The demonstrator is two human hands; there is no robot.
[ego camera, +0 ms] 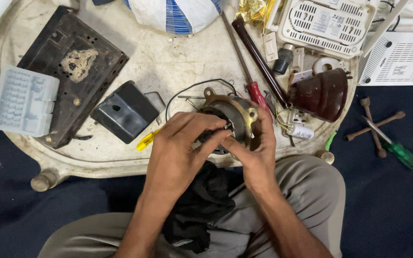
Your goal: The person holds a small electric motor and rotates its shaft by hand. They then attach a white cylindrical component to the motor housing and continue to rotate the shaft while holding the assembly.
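Brass-rimmed motor (230,117) clamped between left hand (180,143) and right hand (254,148) over the white tray (168,71).

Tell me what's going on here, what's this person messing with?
A seated person holds a small electric motor at the edge of a worn round tray table. The left hand and the right hand both grip it, fingertips meeting at its front face. A red-handled screwdriver, a black box, a brown dome cover and a clear plastic case lie around it. A black cloth sits on the lap.
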